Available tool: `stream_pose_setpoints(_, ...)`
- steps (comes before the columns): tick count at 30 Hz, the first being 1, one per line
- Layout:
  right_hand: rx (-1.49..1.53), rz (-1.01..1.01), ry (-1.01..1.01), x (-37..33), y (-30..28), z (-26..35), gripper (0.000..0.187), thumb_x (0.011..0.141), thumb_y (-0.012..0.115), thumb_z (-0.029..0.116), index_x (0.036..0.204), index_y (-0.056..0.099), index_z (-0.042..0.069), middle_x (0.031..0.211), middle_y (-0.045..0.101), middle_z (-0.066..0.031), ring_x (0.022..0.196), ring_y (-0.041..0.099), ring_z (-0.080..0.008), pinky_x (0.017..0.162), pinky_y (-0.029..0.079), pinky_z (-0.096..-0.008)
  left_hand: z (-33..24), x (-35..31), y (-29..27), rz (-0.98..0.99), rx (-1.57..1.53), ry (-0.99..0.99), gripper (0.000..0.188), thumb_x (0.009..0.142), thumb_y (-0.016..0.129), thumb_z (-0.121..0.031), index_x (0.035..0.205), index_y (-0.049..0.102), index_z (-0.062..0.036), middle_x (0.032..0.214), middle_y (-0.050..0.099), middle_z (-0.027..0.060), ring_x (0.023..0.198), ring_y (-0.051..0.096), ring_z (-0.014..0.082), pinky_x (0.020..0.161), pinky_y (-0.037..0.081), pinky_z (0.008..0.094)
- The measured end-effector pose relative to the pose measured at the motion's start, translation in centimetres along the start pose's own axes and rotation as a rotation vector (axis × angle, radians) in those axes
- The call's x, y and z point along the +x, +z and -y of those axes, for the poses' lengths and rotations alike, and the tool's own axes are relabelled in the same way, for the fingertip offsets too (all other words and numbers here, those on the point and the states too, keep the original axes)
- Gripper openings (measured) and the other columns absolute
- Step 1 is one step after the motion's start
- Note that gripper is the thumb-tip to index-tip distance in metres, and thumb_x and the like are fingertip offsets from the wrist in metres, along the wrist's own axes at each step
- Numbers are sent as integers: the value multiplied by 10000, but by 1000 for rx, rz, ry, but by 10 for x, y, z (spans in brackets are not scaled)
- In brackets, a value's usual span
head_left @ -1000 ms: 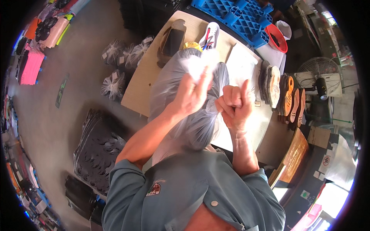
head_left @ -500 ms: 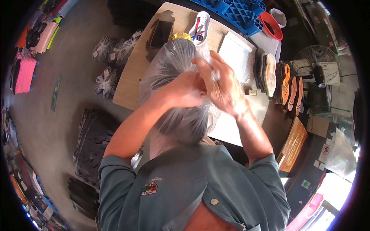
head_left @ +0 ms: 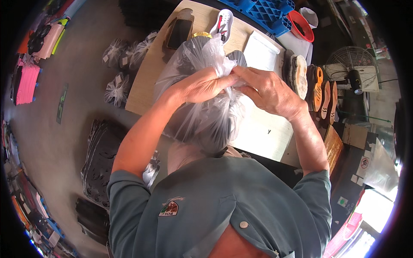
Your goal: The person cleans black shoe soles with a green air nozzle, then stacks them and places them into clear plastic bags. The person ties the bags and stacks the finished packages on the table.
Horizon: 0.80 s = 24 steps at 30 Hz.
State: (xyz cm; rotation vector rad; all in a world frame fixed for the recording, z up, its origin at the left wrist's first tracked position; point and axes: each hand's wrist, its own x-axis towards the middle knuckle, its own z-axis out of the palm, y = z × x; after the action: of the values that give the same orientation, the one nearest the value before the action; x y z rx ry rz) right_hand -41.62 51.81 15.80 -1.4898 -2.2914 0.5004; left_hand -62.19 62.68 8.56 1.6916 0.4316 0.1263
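A full, clear plastic bag (head_left: 206,122) with dark contents stands at the near side of the table, close against me. Its mouth is bunched and twisted between my two hands. My left hand (head_left: 205,86) is closed round the gathered plastic, thumb pointing right. Opposite it, my right hand (head_left: 269,91) pinches the plastic with thumb and fingers, and the fingertips of both hands meet. Loose film sticks up beyond my left hand. What exactly lies inside the bag is hidden by the cloudy film.
On the wooden table (head_left: 144,92) lie a phone (head_left: 180,33), a white shoe sole (head_left: 224,21) holding small tools, and a paper pad (head_left: 261,50). Several insoles (head_left: 300,77) line its right edge, near a fan (head_left: 353,77). Tied bags (head_left: 117,90) and dark stacked sheets (head_left: 101,161) are on the floor left.
My right hand has moved right and down from above the bag's neck, its fingers now pinching the plastic. The bag's gathered top now stands up beyond my left hand.
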Motion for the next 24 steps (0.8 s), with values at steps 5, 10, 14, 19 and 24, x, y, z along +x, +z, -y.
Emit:
stream_pose_setpoints(5, -47, 44, 90, -6, -2, 4, 170, 995, 670, 85, 1114, 687, -35, 863, 730, -204, 801, 719, -384, 726, 573, -438, -5, -1, -10, 34, 138, -19, 485, 1096, 489, -502, 1213, 726, -95, 724, 609, 40, 758, 561, 121, 816, 498, 334)
stream_pose_setpoints(10, 331, 134, 493, -10, -13, 33, 273, 1062, 576, 201, 967, 698, -24, 721, 649, -195, 609, 648, -293, 640, 524, -412, 1, 5, -27, 182, 82, 68, 398, 1096, 550, -410, 1176, 747, -74, 793, 666, 21, 803, 641, 117, 754, 502, 322)
stream_pose_setpoints(14, 514, 2, 553, -13, 18, 63, 187, 1043, 608, 178, 1094, 709, 30, 745, 649, -153, 614, 652, -183, 613, 527, -403, 5, 4, -33, 208, -172, 57, 375, 1066, 630, -362, 1161, 762, -24, 866, 718, 33, 838, 671, 124, 747, 535, 308)
stream_pose_setpoints(19, -140, -52, 171, -8, 65, 78, 78, 948, 692, 49, 1003, 637, 35, 794, 683, -154, 697, 710, -358, 580, 543, -458, 9, 1, -43, 294, -86, 205, 300, 940, 790, -229, 1127, 776, 5, 1013, 770, 74, 930, 713, 138, 871, 562, 290)
stream_pose_setpoints(24, 225, 20, 70, -11, 21, 42, 280, 926, 758, 96, 1180, 713, -13, 945, 729, -124, 851, 723, -235, 785, 578, -348, 15, -3, -35, 259, -185, 250, 218, 907, 821, -194, 1000, 748, -10, 921, 738, 34, 900, 688, 116, 840, 550, 298)
